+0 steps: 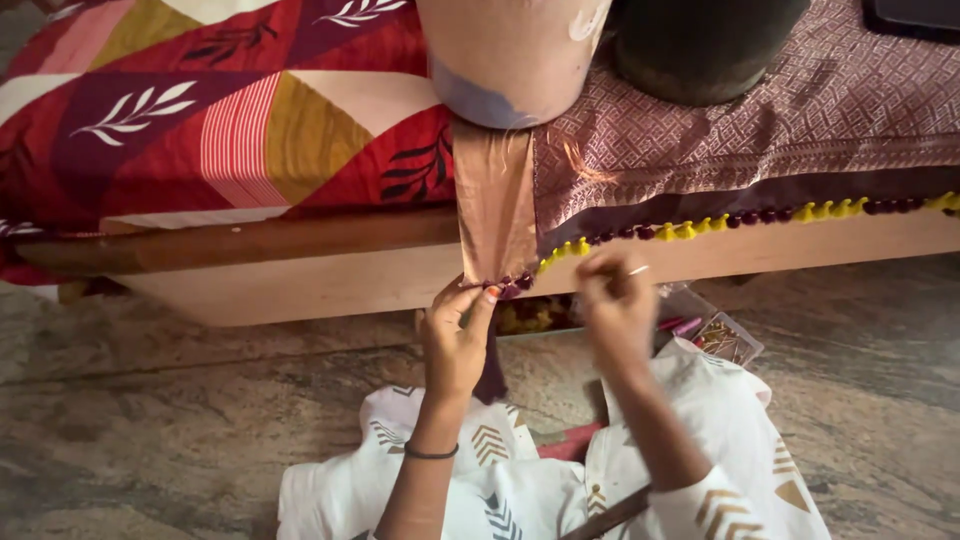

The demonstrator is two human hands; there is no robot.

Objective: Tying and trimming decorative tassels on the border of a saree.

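Beside a bed [300, 280], left hand [455, 340] pinches the cloth's beaded hem [510, 285] taut; right hand [615, 300] grips a needle [636, 270], best drawn gently.

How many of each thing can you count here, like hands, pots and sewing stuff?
Hands: 2, left hand and right hand
Pots: 2, pink pot and dark pot
Needle: 1
Black wristband: 1
Copper cloth strip: 1
Total: 7
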